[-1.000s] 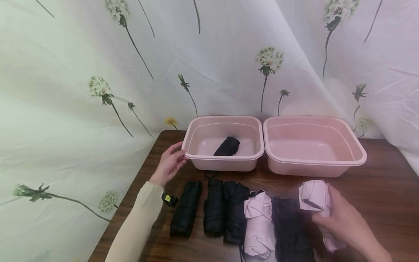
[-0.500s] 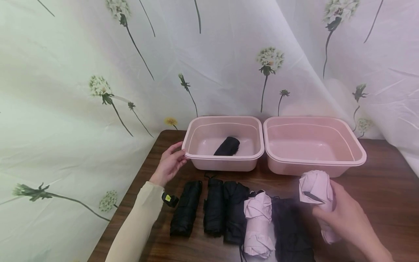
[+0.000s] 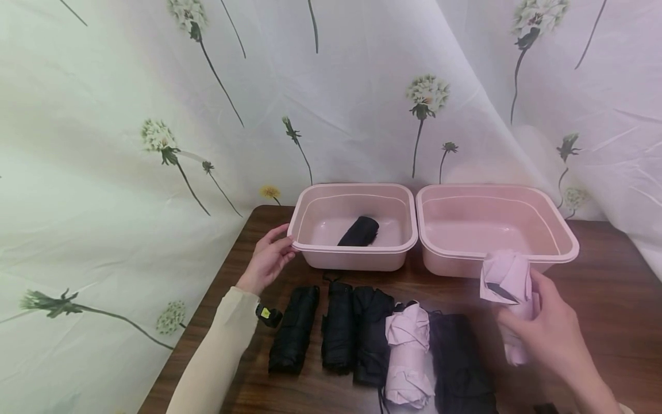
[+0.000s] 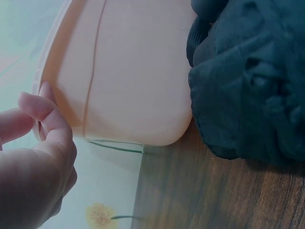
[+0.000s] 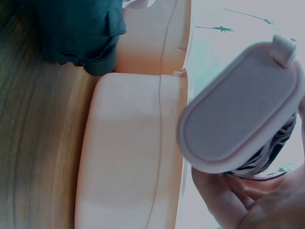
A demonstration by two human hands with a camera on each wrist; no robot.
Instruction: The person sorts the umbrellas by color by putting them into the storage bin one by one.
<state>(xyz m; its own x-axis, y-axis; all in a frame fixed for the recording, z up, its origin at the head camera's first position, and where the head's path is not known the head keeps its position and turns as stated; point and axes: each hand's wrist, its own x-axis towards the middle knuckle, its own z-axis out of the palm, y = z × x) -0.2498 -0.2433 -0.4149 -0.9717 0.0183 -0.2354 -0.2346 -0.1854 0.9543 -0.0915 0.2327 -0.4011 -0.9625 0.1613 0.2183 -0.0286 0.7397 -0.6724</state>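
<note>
My right hand (image 3: 555,325) grips a folded pale pink umbrella (image 3: 509,282), tilted above the table in front of the right pink basin (image 3: 496,256). Its flat oval handle end (image 5: 243,107) with a short strap faces the camera in the right wrist view. With thumb and fingers, my left hand (image 3: 269,259) pinches the rim of the left pink basin (image 3: 354,260) at its near left corner. A folded black umbrella (image 3: 360,231) lies inside that basin. Another pink umbrella (image 3: 408,356) lies on the table among several black ones, such as the leftmost black umbrella (image 3: 293,329).
The two basins stand side by side at the back of the dark wooden table (image 3: 610,299), against a flower-printed curtain (image 3: 362,115). The row of umbrellas fills the front middle, between my arms.
My right hand has lifted the pink umbrella up and forward, so its top now overlaps the right basin's near rim in the head view. The left hand stays put.
</note>
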